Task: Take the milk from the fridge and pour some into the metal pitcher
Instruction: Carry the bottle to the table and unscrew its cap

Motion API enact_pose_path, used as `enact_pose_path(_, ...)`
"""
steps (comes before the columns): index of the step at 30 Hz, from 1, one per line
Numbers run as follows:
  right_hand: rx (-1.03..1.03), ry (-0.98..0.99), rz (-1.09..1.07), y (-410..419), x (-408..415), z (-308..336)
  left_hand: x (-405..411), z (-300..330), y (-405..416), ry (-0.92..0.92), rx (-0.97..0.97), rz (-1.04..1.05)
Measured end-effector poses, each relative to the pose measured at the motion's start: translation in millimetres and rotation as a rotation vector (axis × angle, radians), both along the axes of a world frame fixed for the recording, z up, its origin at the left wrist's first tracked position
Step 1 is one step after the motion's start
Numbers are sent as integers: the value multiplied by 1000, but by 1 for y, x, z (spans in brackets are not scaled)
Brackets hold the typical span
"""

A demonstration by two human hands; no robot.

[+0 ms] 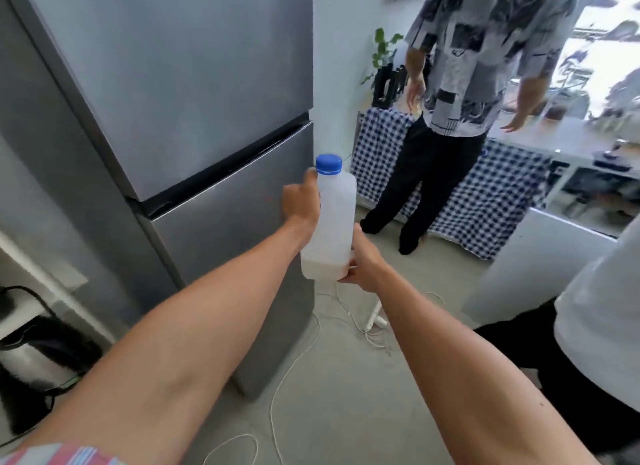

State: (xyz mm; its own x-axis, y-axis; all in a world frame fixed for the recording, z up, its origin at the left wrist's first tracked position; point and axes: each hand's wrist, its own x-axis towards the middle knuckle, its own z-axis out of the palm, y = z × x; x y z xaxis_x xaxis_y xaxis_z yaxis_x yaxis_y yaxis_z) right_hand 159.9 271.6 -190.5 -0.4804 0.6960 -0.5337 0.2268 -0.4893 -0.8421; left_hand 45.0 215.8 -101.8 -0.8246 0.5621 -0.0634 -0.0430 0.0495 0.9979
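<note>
Translucent white plastic forms the milk bottle (330, 222), which has a blue screw cap (328, 164) and stands upright in the air in front of the tall grey metal fridge (194, 94). Only a little white milk lies at its bottom; the rest of the bottle looks empty. Both fridge doors are closed, with a dark gap between the upper and the lower door.

From the head view, the left hand (300, 198) is at the upper left side of the bottle, near the neck; its fingers are curled and the thumb touches the shoulder of the bottle, so it grips the bottle there. The right hand (362, 260) holds the bottom right corner, with its fingers wrapped under and around the base. Both forearms are bare and stretched forward.

On the left edge, a black and silver electric kettle (38, 354) stands on a low surface beside the fridge. White cables (294, 367) lie on the pale floor (346, 395) under the arms.

Behind the bottle, a second person in a patterned grey and white shirt (485, 49) and black trousers stands before a desk covered with a blue and white checked cloth (485, 201). A green plant (382, 49) is on that desk, near the white wall. At the right edge, part of a third person in a white shirt (602, 326) is visible. The metal pitcher I cannot find in this view.
</note>
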Motion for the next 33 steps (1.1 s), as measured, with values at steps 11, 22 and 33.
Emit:
enact_pose_path(11, 23, 11, -445, -10, 151, -10, 133, -4, 46, 20, 19, -467)
enact_pose_path(22, 29, 66, -933, -74, 358, -7, 351, 3, 43, -77, 10, -969)
enact_pose_path(33, 85, 34, -1253, -222, 576, 11, 600, 8, -53, -61, -23, -1344)
